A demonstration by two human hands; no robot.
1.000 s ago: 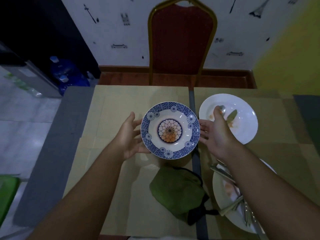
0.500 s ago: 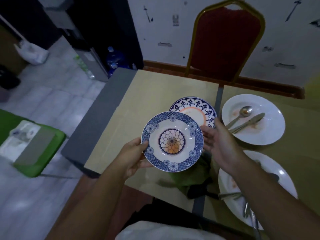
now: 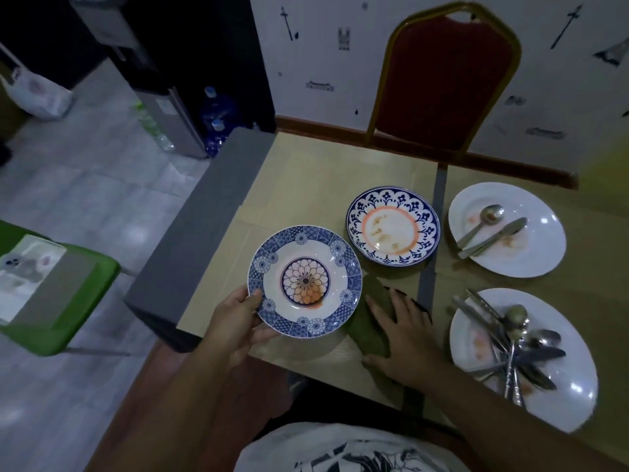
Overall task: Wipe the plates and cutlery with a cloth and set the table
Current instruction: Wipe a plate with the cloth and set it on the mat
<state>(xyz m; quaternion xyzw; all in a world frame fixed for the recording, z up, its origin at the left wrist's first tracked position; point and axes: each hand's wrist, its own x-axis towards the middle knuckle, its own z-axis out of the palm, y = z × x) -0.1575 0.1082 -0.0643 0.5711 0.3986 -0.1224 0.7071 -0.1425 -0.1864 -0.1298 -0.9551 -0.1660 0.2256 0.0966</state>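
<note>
- Plates: 4 total; patterned plate (image 3: 304, 281) gripped at its 8 o'clock rim by left hand (image 3: 235, 318).
- Right hand (image 3: 400, 338), fingers spread, flat on green cloth (image 3: 369, 321), at 4 o'clock from that plate.
- Cutlery pile (image 3: 514, 338): count unclear.

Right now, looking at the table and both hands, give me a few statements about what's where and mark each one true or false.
1. The left hand holds the blue-rimmed flower plate by its edge. True.
2. The right hand is picking up a spoon. False: it rests on the green cloth, fingers spread.
3. The scallop-patterned plate is spotless. False: brownish smears show in its centre.
4. The far white plate holds a spoon and a knife. True.
5. The near white plate has no cutlery on it. False: a pile of cutlery lies on it.
</note>
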